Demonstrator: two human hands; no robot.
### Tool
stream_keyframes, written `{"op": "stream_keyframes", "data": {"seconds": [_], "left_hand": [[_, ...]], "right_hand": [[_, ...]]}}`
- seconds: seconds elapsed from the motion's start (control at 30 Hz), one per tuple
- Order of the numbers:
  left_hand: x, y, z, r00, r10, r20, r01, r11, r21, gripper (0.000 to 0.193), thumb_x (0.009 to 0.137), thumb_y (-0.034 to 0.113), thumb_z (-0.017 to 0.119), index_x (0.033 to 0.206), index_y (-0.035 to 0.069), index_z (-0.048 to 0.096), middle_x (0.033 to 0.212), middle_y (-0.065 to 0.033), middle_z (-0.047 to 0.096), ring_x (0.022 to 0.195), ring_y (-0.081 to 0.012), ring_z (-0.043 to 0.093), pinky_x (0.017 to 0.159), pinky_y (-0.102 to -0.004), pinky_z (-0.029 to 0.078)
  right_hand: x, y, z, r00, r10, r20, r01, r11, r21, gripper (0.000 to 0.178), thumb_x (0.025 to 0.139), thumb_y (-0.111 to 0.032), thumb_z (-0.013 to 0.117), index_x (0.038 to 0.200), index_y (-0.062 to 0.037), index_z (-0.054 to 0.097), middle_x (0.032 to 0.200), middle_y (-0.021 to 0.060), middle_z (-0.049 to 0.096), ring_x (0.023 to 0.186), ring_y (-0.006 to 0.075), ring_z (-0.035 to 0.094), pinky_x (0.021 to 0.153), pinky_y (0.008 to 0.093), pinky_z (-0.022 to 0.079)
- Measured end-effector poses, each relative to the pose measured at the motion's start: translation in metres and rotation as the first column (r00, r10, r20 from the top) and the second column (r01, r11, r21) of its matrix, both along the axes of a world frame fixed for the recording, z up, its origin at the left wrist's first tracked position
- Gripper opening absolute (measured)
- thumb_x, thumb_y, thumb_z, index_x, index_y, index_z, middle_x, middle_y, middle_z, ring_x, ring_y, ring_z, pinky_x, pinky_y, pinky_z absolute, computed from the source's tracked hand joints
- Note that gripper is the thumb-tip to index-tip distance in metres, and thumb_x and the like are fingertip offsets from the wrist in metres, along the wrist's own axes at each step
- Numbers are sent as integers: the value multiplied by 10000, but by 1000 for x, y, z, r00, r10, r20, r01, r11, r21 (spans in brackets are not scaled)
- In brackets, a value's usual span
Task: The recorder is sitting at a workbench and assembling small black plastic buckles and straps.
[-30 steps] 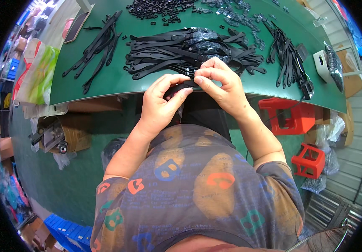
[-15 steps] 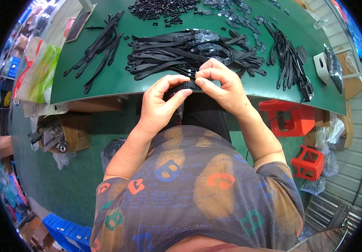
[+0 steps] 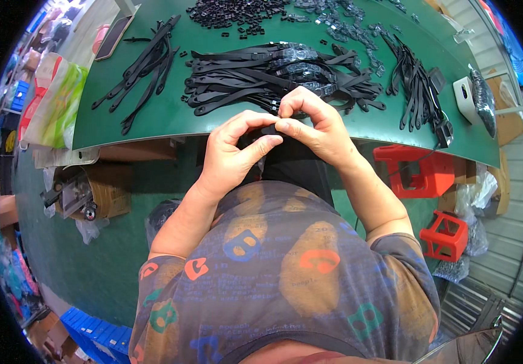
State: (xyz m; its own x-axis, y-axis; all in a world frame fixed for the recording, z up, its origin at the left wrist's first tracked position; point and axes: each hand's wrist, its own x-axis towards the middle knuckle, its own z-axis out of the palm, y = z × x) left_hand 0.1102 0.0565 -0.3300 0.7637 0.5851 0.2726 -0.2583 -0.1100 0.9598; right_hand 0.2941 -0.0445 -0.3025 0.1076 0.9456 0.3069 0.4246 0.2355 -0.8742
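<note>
At the table's front edge, my left hand (image 3: 232, 145) is closed in a pinch on a black strap (image 3: 267, 130), mostly hidden by the fingers. Close against it, my right hand (image 3: 317, 128) pinches the same strap between thumb and forefinger; whether a small part sits in that pinch cannot be seen. Just beyond my hands lies a broad pile of black straps (image 3: 231, 79), several with clear plastic-wrapped buckles (image 3: 298, 54) at the pile's middle and right.
Another bunch of straps (image 3: 143, 67) lies left, a third (image 3: 408, 85) right. Small black clips (image 3: 231, 15) and clear-looking buckles (image 3: 346, 27) are heaped at the back. A phone (image 3: 114, 37) and a white box (image 3: 466, 100) flank them. Red stools (image 3: 416, 173) stand below the table.
My right hand has shifted slightly left and its fingertips have met my left fingertips over the strap. Less of the strap shows now.
</note>
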Motion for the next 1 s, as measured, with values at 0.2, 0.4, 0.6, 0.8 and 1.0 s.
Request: {"op": "stream_keyframes", "data": {"seconds": [0.2,0.4,0.6,0.8,1.0], "left_hand": [[1,1,12,977,189,97,-213,876,432,318,770,36,814,1071,46,712,1046,-63,606,976,-168,595,832,-280,491],[-3,2,8,963,268,27,-255,876,408,282,776,64,822,1041,48,728,970,-45,622,880,-151,588,760,-270,484],[0,0,5,985,170,-11,-164,962,219,167,836,28,766,1000,19,734,869,-34,659,788,-132,598,716,-262,482],[4,0,-2,976,210,49,-215,944,250,140,862,8,732,1002,12,737,880,-42,656,818,-134,606,751,-259,488],[4,-5,-11,971,235,40,-238,968,82,104,889,-12,693,989,5,720,926,-42,631,879,-125,596,787,-253,489]], "right_hand": [[-9,4,-19,994,43,-104,-28,989,146,207,1011,-189,585,959,-6,666,990,60,639,902,185,587,819,306,478],[-3,0,-15,989,36,-146,-34,999,19,212,1008,-194,596,931,-7,662,817,32,603,785,163,587,720,307,478],[-8,-3,-13,976,-123,181,100,986,132,134,954,-127,645,906,-2,649,798,69,570,697,194,556,615,313,445],[-15,-9,-13,892,-243,382,195,967,161,157,883,-131,721,978,-15,675,824,105,614,682,254,585,586,339,472],[-18,-7,-5,828,-278,487,181,955,237,405,760,-189,835,1106,-47,681,876,100,684,712,243,653,594,323,520]]}}
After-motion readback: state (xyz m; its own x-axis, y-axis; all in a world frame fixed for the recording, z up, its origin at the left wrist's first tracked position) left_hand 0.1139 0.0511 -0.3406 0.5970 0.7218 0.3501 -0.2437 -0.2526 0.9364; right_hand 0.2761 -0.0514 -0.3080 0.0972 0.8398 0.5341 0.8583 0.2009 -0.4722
